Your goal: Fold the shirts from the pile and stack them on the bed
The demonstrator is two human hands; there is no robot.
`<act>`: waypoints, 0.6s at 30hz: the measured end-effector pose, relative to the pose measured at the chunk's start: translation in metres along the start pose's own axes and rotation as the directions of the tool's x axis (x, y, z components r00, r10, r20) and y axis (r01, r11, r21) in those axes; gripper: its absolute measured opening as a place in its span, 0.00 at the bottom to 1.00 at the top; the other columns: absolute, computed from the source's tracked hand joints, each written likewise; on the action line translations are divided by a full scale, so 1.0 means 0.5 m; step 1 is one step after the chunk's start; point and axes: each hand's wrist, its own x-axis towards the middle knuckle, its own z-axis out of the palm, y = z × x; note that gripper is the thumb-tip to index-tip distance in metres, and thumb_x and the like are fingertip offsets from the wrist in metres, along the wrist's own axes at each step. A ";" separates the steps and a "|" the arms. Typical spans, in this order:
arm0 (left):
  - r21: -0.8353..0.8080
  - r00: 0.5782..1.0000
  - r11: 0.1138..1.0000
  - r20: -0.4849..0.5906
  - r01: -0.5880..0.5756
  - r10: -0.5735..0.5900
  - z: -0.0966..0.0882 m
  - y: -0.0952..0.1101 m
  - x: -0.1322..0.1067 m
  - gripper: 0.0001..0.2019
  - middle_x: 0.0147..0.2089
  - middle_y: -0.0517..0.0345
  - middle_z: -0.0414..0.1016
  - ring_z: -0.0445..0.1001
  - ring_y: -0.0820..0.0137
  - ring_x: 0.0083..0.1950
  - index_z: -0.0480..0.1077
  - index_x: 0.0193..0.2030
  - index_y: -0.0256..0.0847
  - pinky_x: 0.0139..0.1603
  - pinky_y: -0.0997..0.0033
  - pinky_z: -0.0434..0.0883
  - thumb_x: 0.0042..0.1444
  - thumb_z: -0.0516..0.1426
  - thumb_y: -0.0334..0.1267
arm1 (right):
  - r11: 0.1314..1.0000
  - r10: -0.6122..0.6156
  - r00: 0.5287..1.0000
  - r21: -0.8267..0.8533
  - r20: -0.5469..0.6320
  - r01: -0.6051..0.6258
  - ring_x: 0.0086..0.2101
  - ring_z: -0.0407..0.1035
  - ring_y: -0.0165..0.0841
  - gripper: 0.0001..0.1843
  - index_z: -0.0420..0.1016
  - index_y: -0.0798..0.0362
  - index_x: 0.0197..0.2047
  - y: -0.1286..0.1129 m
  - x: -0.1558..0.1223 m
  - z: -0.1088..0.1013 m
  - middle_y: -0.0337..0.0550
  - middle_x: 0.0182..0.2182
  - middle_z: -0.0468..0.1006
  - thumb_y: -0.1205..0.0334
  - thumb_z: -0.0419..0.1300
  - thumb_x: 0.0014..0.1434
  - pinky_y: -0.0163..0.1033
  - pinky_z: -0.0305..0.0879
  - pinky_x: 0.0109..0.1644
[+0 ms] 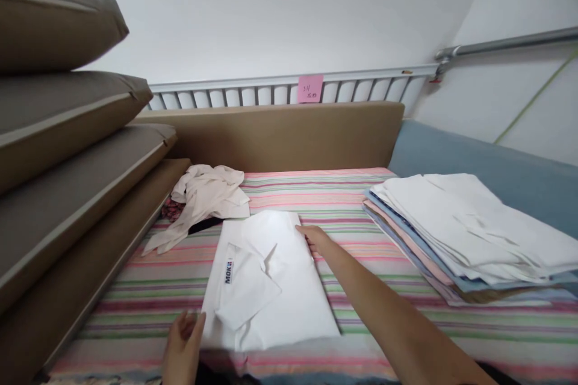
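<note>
Pinching white shirt [293, 295], right hand [315, 239] outstretched, left hand [183, 343] half-curled.

The shirt [300, 289] was white, its label [229, 272] lettered in dark blue with a touch of red. The sheet [316, 189] had pink, green, purple and maroon stripes on a pale ground. White topped the stack [451, 222], with blue, pink and brown edges beneath. The heap [217, 189] was cream, the cushions [72, 99] grey and brown with pale piping, the note [310, 89] pink, the cord [537, 99] green.
</note>
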 end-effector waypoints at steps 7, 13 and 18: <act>0.168 0.972 0.986 0.234 -0.024 -0.017 0.017 0.033 -0.006 0.21 0.35 0.48 0.78 0.75 0.53 0.39 0.71 0.35 0.37 0.41 0.59 0.71 0.35 0.58 0.49 | 0.991 0.030 1.000 0.131 0.003 -0.030 0.29 0.72 0.30 0.07 0.72 0.60 0.36 0.003 0.039 0.005 0.40 0.28 0.77 0.64 0.61 0.56 0.39 0.70 0.36; 0.284 0.830 0.821 0.433 -0.495 0.351 0.113 0.238 0.085 0.11 0.30 0.54 0.78 0.75 0.60 0.35 0.74 0.30 0.39 0.36 0.68 0.69 0.41 0.55 0.41 | 0.928 -0.040 0.986 0.359 -0.161 0.096 0.32 0.74 0.36 0.13 0.71 0.56 0.39 0.120 -0.125 -0.136 0.45 0.32 0.80 0.65 0.63 0.47 0.38 0.70 0.35; 0.283 0.839 0.811 0.369 -0.512 0.401 0.246 0.327 0.115 0.22 0.41 0.49 0.77 0.74 0.60 0.40 0.71 0.47 0.37 0.42 0.65 0.69 0.43 0.56 0.41 | 0.884 0.074 0.996 0.467 -0.057 -0.039 0.30 0.74 0.34 0.18 0.69 0.53 0.41 0.273 -0.327 -0.242 0.45 0.32 0.79 0.54 0.62 0.48 0.38 0.70 0.34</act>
